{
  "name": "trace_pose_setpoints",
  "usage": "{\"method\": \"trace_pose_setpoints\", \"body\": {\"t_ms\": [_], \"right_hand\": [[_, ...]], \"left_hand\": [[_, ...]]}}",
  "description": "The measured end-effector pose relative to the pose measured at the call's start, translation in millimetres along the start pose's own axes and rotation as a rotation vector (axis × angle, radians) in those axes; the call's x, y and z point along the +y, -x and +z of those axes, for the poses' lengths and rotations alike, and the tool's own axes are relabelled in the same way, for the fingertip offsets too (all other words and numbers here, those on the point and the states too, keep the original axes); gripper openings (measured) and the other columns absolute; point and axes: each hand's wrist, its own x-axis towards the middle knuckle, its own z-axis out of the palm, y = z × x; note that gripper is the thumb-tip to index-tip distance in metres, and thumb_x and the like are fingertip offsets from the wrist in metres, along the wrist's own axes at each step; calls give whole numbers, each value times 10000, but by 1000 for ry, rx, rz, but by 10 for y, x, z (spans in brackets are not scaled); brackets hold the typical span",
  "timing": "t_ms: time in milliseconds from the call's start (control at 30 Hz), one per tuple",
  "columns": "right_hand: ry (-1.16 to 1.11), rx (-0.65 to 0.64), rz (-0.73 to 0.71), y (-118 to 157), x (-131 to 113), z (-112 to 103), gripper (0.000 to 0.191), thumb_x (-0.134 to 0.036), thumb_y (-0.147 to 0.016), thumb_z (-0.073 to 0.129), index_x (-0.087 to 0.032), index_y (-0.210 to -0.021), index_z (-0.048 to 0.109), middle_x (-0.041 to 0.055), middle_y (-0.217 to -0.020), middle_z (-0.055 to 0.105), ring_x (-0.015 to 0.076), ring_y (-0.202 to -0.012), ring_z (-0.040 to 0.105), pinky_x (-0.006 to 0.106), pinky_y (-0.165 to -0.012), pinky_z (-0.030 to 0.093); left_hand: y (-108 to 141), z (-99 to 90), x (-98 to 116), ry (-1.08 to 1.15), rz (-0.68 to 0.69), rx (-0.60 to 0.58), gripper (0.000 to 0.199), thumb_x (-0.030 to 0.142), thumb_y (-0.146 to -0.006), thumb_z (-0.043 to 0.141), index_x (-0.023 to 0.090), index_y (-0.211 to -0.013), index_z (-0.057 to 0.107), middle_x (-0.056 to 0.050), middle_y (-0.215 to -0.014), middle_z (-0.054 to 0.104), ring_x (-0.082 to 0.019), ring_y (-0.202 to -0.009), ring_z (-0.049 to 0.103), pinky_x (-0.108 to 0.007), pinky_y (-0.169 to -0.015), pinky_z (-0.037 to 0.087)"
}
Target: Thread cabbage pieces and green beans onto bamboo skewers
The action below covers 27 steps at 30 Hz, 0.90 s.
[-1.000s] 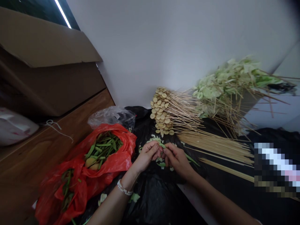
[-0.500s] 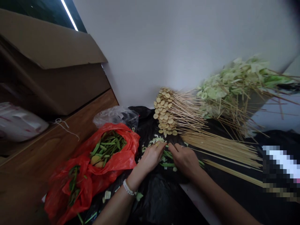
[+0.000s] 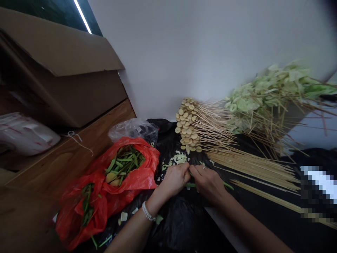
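Note:
My left hand and my right hand lie close together on a black plastic sheet, their fingertips meeting. A green vegetable strip runs beneath them, and the fingers hide its middle. Just beyond the fingertips lies a heap of pale cabbage scraps. Bamboo skewers threaded with round tan slices stand a little further off. A beaded bracelet circles my left wrist.
To the left, a red plastic bag holds green vegetable strips, beside a clear plastic bag. Skewered pale leaves and bare bamboo skewers lie right. A cardboard box stands on a wooden surface against a white wall.
Both hands have dropped from a raised position to rest low on the sheet, with the green strip under them. The whole view has drifted slightly.

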Motion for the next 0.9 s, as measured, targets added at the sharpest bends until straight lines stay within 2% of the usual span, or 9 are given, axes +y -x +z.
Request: {"method": "trace_pose_setpoints", "body": {"t_ms": [67,200,333,433,567,767,900], "right_hand": [[-5,66,-6,0,-15,-6,271,-50,-876,374,-121,-1026,589,35,-715,571,164,-656,499,292,-615,316],[-35,121,47,-26,-17,-18,245,-113,-943,365,-143,-989,603,28,-694,574,149,-634,505,280,-609,323],[-97,112,105,-61,24,-21,239,-214,-975,397,-127,-1081,593,54,-755,623,164,-700,553,278,-656,371],[-164,71,146,-69,44,-16,222,-224,-964,415,-137,-1023,610,68,-777,644,192,-751,564,300,-703,398],[-364,59,230,-56,44,13,191,-216,-949,428,-171,-934,613,61,-791,659,191,-755,580,294,-708,428],[-645,161,446,-80,107,-11,131,-254,-916,493,-203,-920,613,28,-816,680,161,-757,624,264,-707,451],[-915,91,625,-109,119,-33,148,-326,-909,504,-211,-913,596,-4,-733,672,125,-593,597,245,-600,453]], "left_hand": [[-5,6,20,227,-40,27,191,149,-874,344,198,-723,450,26,-588,445,-130,-560,452,-242,-547,324],[-26,40,19,585,-118,49,252,254,-909,319,192,-690,428,42,-578,379,-106,-540,378,-229,-521,297],[-55,55,-54,946,-238,81,318,433,-917,335,199,-713,405,75,-527,322,-81,-444,271,-212,-436,229],[-74,28,-107,1124,-313,121,339,514,-887,396,202,-753,405,89,-513,344,-68,-409,250,-198,-402,200],[-77,7,-117,1142,-285,99,340,502,-897,404,194,-753,417,72,-534,414,-65,-410,312,-191,-397,219],[-66,39,-106,1025,-197,8,356,461,-930,355,181,-727,437,48,-564,448,-74,-451,359,-204,-438,272],[-63,39,-97,970,-175,11,335,419,-938,338,187,-712,424,49,-549,441,-82,-457,362,-218,-467,294]]}}
